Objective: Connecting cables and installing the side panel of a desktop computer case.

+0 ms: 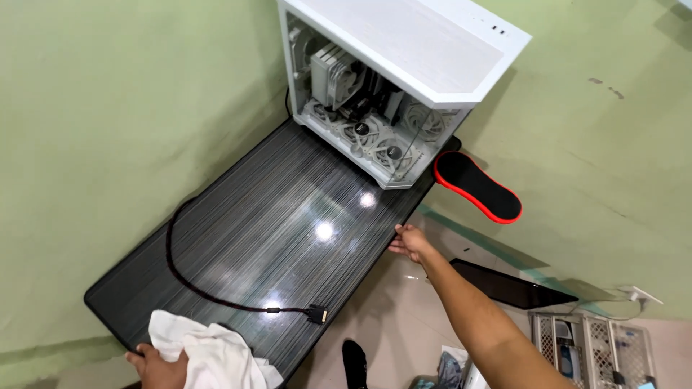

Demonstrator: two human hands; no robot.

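Head view looks down on a long black desk (pixel 288 216) with a streaked glossy top, set against a pale green wall; the person's left hand (pixel 155 366) sits at the near end of the desk, fingers closed around a bunch of white cloth (pixel 216 356) that lies on the surface; the right hand (pixel 411 241) reaches out to the desk's long front edge, fingers curled over the rim and gripping it. A black cable (pixel 187 277) with red flecks loops across the top from the wall side and ends in a plug (pixel 316 313) just beside the cloth; at the far end stands a white computer case (pixel 389 79), its clear side panel showing white fans; a black arm rest with red rim (pixel 479 189) juts from the desk corner beside the case.
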